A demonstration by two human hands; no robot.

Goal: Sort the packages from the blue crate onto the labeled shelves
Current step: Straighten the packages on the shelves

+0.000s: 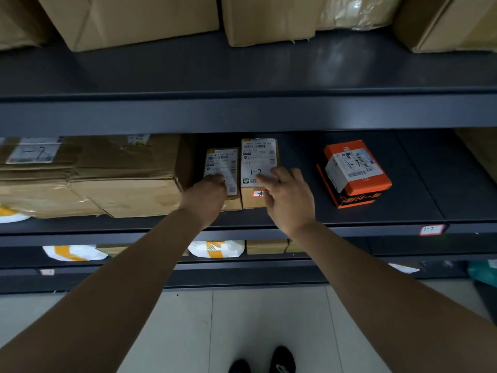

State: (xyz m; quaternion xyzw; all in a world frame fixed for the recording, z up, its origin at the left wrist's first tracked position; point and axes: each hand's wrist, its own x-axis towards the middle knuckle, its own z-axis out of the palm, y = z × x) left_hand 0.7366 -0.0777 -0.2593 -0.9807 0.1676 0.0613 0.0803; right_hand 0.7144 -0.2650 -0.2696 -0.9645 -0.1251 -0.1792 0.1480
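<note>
**Two small boxes under hand on shelf 1-7**

Location: the middle shelf (416,189) of a dark metal rack. A red-edged tag (431,229) on its front lip reads "1-7".

Task items: two small cardboard boxes stand side by side and touching, near the shelf's front edge. The left box (222,164) carries a white shipping label. The right box (258,157) is slightly taller, and its label is hand-marked "1-7".

Left hand (207,196): it rests on the near end of the left box, back of the hand toward the camera. The fingers are bent over the label. Whether they grip the box cannot be told.

Right hand (289,200): its fingers (282,172) are loosely spread and lie on the near top edge of the right box. They touch it without clasping it.

Other items on the same shelf: a large carton (88,176) stands just left of the left box, also marked "1-7". An orange box (355,173) sits well apart to the right, with "1-7" on its label.

Surroundings: big cartons (129,20) stand on the shelf above. White-and-yellow bags (216,249) lie on the shelf below. Dark shoes (282,359) stand on a pale tiled floor (269,319).
</note>
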